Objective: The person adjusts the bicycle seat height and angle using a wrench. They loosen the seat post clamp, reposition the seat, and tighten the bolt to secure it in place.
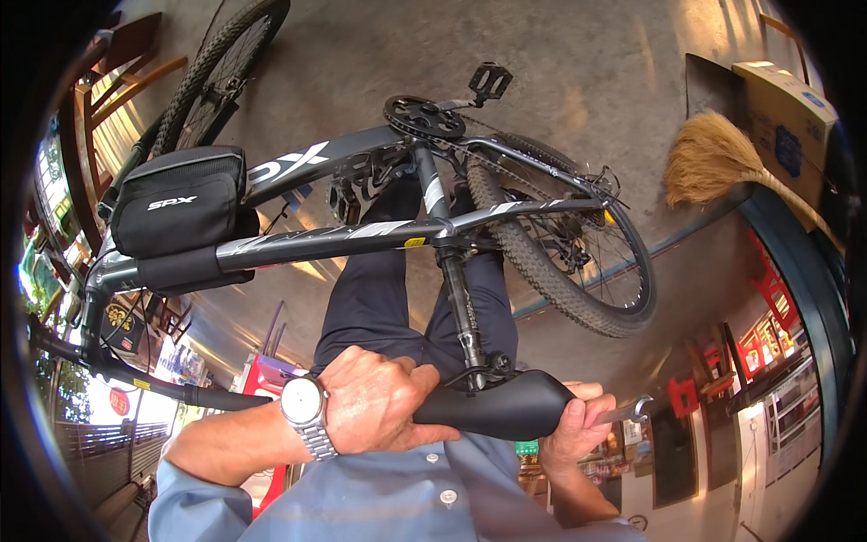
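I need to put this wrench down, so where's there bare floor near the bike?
Bare concrete floor lies between the pedal and the broom, and beyond the rear wheel. Crowded: around the saddle, where the left hand and right hand with the wrench sit.

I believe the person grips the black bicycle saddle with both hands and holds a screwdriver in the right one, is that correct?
Not quite: the head view shows both hands, left and right, on the black bicycle saddle, but the tool in the right one is a metal open-end wrench, not a screwdriver.
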A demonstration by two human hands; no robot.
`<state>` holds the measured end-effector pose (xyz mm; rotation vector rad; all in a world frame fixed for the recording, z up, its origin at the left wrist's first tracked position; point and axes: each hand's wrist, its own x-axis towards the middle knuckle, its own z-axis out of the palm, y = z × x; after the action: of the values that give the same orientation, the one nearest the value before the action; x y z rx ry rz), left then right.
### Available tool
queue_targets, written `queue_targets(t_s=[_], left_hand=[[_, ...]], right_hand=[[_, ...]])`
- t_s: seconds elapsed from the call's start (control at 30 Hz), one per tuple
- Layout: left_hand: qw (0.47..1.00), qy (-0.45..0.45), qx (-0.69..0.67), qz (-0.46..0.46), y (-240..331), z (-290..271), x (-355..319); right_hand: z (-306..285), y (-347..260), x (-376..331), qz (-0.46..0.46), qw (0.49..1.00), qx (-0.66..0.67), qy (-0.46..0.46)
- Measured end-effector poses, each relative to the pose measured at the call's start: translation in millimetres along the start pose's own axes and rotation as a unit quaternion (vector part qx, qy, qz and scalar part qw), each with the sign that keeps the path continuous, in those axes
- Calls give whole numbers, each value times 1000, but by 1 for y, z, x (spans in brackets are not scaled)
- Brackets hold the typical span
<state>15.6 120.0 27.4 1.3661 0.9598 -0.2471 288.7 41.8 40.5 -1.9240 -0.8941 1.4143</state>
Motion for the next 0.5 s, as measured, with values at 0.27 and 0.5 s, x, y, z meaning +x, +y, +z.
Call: queue_targets(t_s=[0.27,0.5], left_hand=[[996,-85,14,35,1,-21,18],[999,25,31,36,1,-5,5]], right_hand=[[1,8,-14,45,997,-8,63],[-3,-1,-2,31,999,14,-10]])
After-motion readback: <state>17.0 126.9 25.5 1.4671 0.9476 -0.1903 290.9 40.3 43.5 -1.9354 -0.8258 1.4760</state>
